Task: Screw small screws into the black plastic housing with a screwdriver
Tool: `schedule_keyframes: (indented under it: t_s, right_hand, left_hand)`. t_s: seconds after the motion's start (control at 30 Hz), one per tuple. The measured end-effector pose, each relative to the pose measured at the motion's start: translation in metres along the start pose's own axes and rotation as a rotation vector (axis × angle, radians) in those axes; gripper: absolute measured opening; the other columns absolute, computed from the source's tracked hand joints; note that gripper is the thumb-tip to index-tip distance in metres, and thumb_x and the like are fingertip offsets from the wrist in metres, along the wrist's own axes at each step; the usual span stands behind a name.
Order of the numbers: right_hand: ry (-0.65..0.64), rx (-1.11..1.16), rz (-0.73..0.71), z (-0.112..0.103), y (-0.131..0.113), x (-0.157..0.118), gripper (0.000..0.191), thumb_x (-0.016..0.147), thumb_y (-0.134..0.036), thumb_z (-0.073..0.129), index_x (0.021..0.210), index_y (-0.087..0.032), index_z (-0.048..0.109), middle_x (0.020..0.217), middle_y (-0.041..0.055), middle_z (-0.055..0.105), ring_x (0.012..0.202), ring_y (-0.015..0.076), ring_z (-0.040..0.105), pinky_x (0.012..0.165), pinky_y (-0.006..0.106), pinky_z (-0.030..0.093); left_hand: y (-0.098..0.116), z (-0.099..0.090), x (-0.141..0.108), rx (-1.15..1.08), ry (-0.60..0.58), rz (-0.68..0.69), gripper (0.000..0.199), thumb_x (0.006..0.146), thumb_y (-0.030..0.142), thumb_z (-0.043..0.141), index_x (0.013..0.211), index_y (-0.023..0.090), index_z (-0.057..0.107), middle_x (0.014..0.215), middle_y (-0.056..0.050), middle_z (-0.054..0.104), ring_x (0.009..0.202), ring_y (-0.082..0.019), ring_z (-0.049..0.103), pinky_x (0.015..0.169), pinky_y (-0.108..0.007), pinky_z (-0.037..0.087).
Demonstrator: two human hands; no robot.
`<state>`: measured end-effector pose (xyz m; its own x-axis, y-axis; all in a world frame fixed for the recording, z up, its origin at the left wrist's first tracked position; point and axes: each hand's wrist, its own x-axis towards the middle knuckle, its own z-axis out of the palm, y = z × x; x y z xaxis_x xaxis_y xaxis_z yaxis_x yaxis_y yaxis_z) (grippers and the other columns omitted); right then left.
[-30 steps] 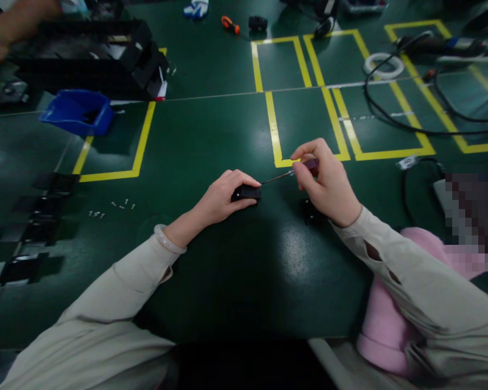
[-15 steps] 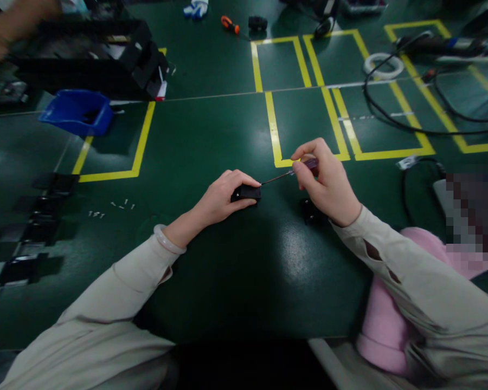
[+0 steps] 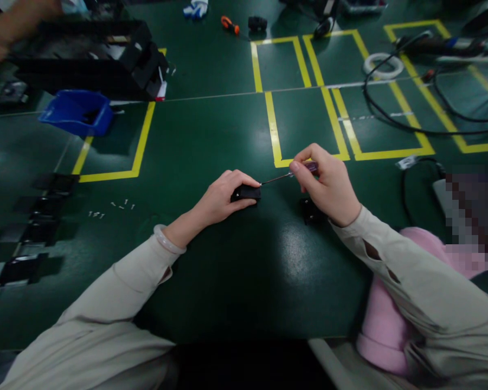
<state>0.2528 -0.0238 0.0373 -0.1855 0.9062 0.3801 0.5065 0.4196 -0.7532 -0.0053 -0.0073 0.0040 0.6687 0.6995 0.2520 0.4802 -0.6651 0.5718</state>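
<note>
My left hand point(image 3: 228, 196) grips a small black block-shaped part point(image 3: 249, 192) against the green table, fingers along its far side and thumb on its near side. In my right hand point(image 3: 324, 181) is a screwdriver point(image 3: 277, 178) with a dark reddish handle, pinched between thumb and fingers. Its thin shaft points left, and the tip meets the right end of the black part near my left fingertips. A second small black part point(image 3: 309, 210) lies below my right hand, partly covered by it. Several small screws point(image 3: 121, 206) are scattered on the table left of my left hand.
A blue bin point(image 3: 81, 112) and black trays point(image 3: 89, 59) stand at the upper left, near another person's arm point(image 3: 16, 27). Several black parts point(image 3: 40, 227) line the left side. An orange-handled screwdriver point(image 3: 230, 25), white tape roll point(image 3: 383, 65) and black cable point(image 3: 394, 122) lie farther back.
The fingers of my right hand have shifted slightly around the screwdriver handle, thumb and forefinger closer together. My left hand and the black part stay in place.
</note>
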Motion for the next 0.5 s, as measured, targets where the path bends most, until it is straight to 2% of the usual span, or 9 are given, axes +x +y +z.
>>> schedule_keyframes:
  t_s: [0.07,0.17,0.23,0.37,0.43,0.5]
  right_hand:
    - [0.0,0.002,-0.004,0.0003,-0.0001,0.0,0.017,0.096,-0.037,0.054,0.088,-0.022,0.053,0.058,-0.0065,0.05,0.048,0.0093,0.048,0.052,0.029,0.036]
    - [0.02,0.01,-0.017,0.0009,0.0001,0.0002,0.009,0.095,-0.029,0.053,0.102,-0.023,0.052,0.068,-0.0048,0.054,0.054,0.0108,0.053,0.056,0.03,0.041]
    - [0.026,0.006,-0.014,0.0009,0.0002,0.0005,0.008,0.094,-0.029,0.054,0.1,-0.024,0.052,0.073,-0.0038,0.056,0.056,0.0108,0.054,0.056,0.031,0.042]
    - [0.007,-0.001,0.005,0.0006,0.0008,0.0006,0.019,0.096,-0.038,0.055,0.084,-0.023,0.051,0.06,-0.0057,0.051,0.049,0.0096,0.049,0.052,0.03,0.037]
    - [0.002,0.012,-0.004,0.0008,0.0012,0.0005,0.015,0.096,-0.037,0.054,0.089,-0.024,0.052,0.061,-0.0054,0.052,0.05,0.0102,0.05,0.053,0.03,0.038]
    - [0.007,0.028,-0.017,0.0012,0.0014,0.0005,0.009,0.096,-0.032,0.053,0.098,-0.023,0.052,0.07,-0.0035,0.056,0.055,0.011,0.053,0.056,0.031,0.041]
  left_hand:
    - [0.0004,-0.0003,0.0003,-0.003,-0.002,-0.005,0.028,0.094,0.036,0.065,0.117,0.021,0.06,0.116,-0.005,0.067,0.106,-0.021,0.06,0.093,-0.036,0.045]
    - [0.0004,-0.0003,0.0004,-0.002,-0.014,-0.021,0.028,0.094,0.036,0.064,0.117,0.021,0.06,0.117,-0.006,0.067,0.107,-0.022,0.06,0.094,-0.037,0.045]
    - [0.0002,0.0,0.0002,-0.001,-0.021,-0.029,0.028,0.095,0.037,0.064,0.118,0.022,0.059,0.118,-0.006,0.067,0.108,-0.022,0.06,0.094,-0.038,0.045]
    - [0.0004,0.0002,-0.0003,-0.004,-0.022,-0.034,0.029,0.095,0.039,0.063,0.118,0.022,0.06,0.119,-0.006,0.067,0.108,-0.022,0.06,0.095,-0.038,0.045]
    - [0.0005,0.0,-0.0003,-0.005,-0.023,-0.038,0.03,0.095,0.04,0.063,0.118,0.022,0.06,0.118,-0.006,0.067,0.109,-0.022,0.06,0.095,-0.037,0.045]
    - [0.0005,-0.0001,-0.0002,-0.007,-0.024,-0.04,0.03,0.095,0.04,0.063,0.118,0.022,0.06,0.118,-0.006,0.067,0.109,-0.022,0.06,0.095,-0.037,0.045]
